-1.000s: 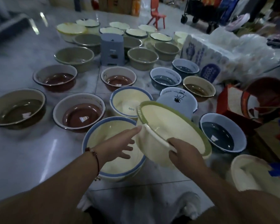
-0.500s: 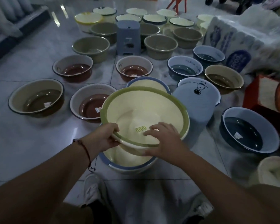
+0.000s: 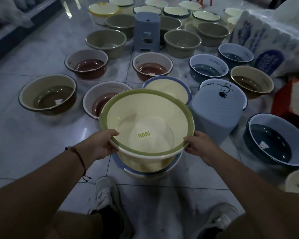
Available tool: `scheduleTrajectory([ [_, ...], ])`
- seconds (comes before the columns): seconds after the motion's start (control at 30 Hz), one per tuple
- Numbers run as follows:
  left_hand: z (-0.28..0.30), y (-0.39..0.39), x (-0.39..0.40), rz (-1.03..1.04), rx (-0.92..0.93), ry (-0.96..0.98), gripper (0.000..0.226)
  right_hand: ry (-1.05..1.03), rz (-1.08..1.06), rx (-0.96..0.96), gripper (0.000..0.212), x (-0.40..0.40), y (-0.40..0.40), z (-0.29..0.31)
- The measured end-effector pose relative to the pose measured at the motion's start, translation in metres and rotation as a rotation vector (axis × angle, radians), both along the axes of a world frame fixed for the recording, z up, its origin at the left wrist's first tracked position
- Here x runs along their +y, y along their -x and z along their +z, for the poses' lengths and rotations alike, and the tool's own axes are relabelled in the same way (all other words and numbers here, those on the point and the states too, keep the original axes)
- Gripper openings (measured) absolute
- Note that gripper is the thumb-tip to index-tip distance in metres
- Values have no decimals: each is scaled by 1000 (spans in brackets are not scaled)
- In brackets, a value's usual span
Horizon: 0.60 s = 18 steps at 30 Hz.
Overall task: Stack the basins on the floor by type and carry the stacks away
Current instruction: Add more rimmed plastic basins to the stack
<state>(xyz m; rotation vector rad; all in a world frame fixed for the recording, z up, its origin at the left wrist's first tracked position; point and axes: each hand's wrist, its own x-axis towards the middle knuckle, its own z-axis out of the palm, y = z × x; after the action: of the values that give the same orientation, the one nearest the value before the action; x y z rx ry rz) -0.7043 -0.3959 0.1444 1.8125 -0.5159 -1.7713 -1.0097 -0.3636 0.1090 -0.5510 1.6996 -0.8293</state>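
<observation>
Fingers (image 3: 191, 145): both hands curl around opposite edges of the green-rimmed cream plastic basin (image 3: 148, 128); left hand (image 3: 103, 144), right hand (image 3: 199, 147), equally near. Basin: upright, directly above blue-rimmed cream plastic basin (image 3: 145, 171), apparently partly nested. Beyond: second blue-rimmed basin (image 3: 167, 88), brown-bottomed basins (image 3: 152, 66).

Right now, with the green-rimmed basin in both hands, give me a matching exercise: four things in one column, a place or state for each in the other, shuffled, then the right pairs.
Things
1. green-rimmed basin
2. blue-rimmed basin
3. blue stool
4. left hand

Places or states
A. stands among the far grey-green basins
B. gripped at its rim by both hands
C. on the floor, under the held basin
D. grips the held basin's near-left rim

Pairs: 1-B, 2-C, 3-A, 4-D
</observation>
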Motion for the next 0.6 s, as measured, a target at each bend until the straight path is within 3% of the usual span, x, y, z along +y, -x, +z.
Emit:
scheduleTrajectory([
  [0.27, -27, -21, -4, -81, 7, -8, 12, -82, -27, -18, 40, 0, -13, -29],
  [0.37, -44, -27, -3, -112, -102, 0, 22, -108, 10, 51, 40, 4, -14, -43],
  [0.5, -67, -25, 6, -338, -310, 21, 29, -177, 78, 157, 17, 11, -8, -50],
  [0.6, -78, -16, 7, -438, -379, 48, 29, -218, 109, 210, 20, 18, -2, -50],
])
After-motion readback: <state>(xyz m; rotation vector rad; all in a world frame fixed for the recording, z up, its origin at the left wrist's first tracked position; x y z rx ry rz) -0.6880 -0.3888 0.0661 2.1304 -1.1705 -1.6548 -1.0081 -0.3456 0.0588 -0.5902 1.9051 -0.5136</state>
